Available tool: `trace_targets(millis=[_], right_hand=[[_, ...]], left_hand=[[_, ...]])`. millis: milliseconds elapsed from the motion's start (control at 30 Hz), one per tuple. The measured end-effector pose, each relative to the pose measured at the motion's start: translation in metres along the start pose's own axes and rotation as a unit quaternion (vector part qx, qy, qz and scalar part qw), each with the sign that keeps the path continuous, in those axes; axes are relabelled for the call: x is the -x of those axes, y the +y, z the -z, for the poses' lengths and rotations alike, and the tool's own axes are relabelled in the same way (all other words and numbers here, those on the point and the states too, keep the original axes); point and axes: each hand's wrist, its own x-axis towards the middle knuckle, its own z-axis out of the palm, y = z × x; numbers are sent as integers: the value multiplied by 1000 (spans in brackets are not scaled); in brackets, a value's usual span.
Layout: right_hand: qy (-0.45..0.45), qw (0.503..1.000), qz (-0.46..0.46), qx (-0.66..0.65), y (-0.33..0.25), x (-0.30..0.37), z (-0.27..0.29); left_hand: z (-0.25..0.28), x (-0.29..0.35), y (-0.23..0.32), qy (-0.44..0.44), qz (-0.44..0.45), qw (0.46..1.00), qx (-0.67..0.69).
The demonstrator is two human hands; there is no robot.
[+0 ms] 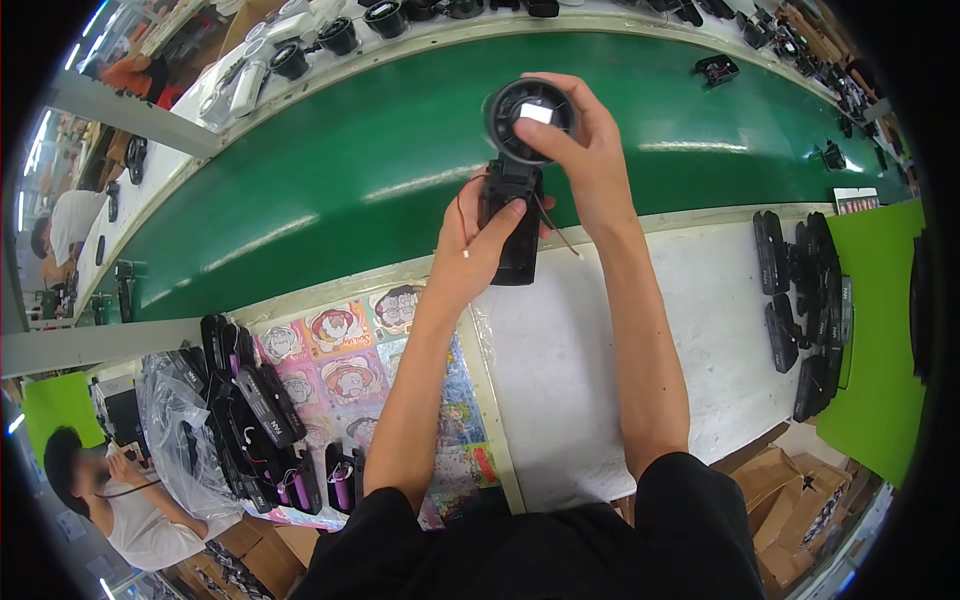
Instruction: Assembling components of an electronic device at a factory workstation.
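My right hand (pixel 598 165) grips a round black part (pixel 507 112) with a clear-looking rim. Its thumb lies across the front, beside a pale square patch. Just below, my left hand (pixel 468 238) is wrapped round a black rectangular housing (pixel 516 258), its thumb on the front. Thin wires (pixel 568 240) with small pale ends hang out on both sides of the housing. The round part meets the housing's top end; whether they are joined I cannot tell. Both are held over the near edge of a green conveyor belt (pixel 400 150).
Black housings (pixel 265 405), some with purple cells, are heaped on the left beside a clear plastic bag (pixel 170 410). More black housings (pixel 822 320) lie at right. Round black cups (pixel 338 36) line the far bench. A person (pixel 150 520) sits at lower left; cardboard boxes (pixel 790 500) stand lower right.
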Motion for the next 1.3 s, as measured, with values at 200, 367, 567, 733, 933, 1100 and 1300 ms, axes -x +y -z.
trace_targets(millis=[200, 367, 567, 733, 933, 1100, 1300], right_hand=[[-21, 996, -57, 66, -4, 1, 0], [-42, 995, -6, 91, 0, -1, 8], [-49, 995, -30, 88, -2, -1, 6], [-49, 990, -37, 124, -6, -2, 12], [-53, 986, -33, 155, -6, -3, 18], [-53, 987, -67, 137, -9, 2, 6], [-49, 993, -28, 100, 5, -1, 6]], left_hand=[[2, -1, -1, 21, 2, 1000, -5], [3, -2, -7, 6, -11, 1000, 11], [1, 0, -2, 2, -8, 1000, 7], [0, -1, -6, -1, -18, 999, 31], [1, -3, -9, -5, -5, 1000, 3], [4, 0, -10, -13, -43, 999, -20], [5, 0, -2, 6, -5, 1000, 6]])
